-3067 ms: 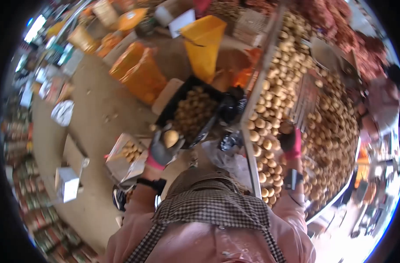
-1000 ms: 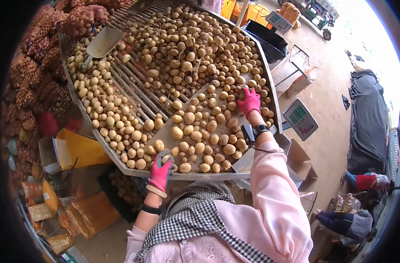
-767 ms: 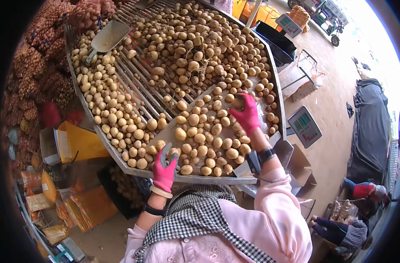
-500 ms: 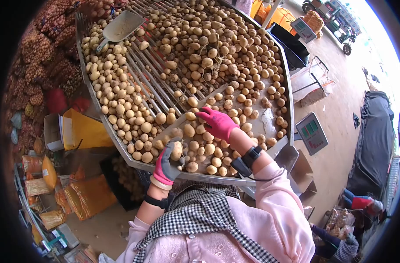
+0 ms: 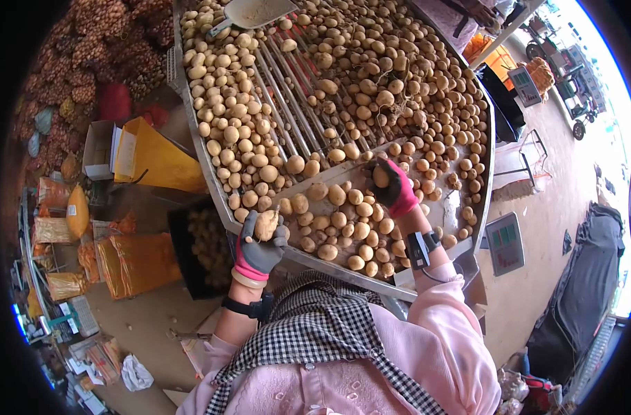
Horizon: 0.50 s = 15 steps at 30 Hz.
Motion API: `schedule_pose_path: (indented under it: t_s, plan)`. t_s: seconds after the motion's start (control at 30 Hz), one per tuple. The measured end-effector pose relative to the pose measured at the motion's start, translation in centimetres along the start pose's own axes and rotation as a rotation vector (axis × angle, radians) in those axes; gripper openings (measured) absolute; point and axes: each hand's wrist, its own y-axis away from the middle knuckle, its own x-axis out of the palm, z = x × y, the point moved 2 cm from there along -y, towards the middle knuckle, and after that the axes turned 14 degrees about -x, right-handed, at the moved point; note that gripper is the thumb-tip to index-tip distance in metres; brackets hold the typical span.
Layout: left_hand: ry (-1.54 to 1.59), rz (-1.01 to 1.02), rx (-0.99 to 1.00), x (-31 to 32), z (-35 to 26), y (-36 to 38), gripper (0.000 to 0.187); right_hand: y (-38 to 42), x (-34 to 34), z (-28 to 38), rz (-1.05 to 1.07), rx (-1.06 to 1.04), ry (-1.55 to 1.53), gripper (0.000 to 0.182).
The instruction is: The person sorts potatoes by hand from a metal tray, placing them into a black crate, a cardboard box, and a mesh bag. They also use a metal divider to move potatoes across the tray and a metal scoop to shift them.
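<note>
Both my hands wear pink gloves with dark grey palms. Cupped palm-up at the near edge of the metal sorting table (image 5: 217, 181), my left hand (image 5: 260, 254) has its fingers curled round a pale brown potato (image 5: 265, 225). Farther right, over the table, my right hand (image 5: 400, 195) grips another potato (image 5: 380, 177), its palm side turned left. Between the hands lie loose potatoes (image 5: 337, 220) on the near section. A metal strip (image 5: 321, 172) divides that section from the bars (image 5: 288, 104), where many more potatoes are heaped.
A metal scoop (image 5: 258, 12) rests on the potatoes at the far left. Below the left edge stands a black crate (image 5: 191, 242) of potatoes, near a yellow bag (image 5: 156, 155) and a box. A digital scale (image 5: 505, 243) stands right of the table. Another person (image 5: 453, 17) is at the far side.
My right hand has turned and closed round a potato, where before it reached palm down. My left hand has rolled palm-up with its potato. The view has shifted, moving the table rightward.
</note>
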Motion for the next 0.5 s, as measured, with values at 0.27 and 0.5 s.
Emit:
schedule_pose_path:
  t_s: [0.27,0.5]
  plan:
    - [-0.046,0.0,0.107,-1.5,-0.7,1.6,0.041,-0.4,2.5,4.1,0.159,0.595,-0.006,0.037]
    - [-0.172,0.121,0.265,-1.1,-0.7,2.9,0.048,-4.1,9.1,6.6,1.104,0.293,0.857,0.045]
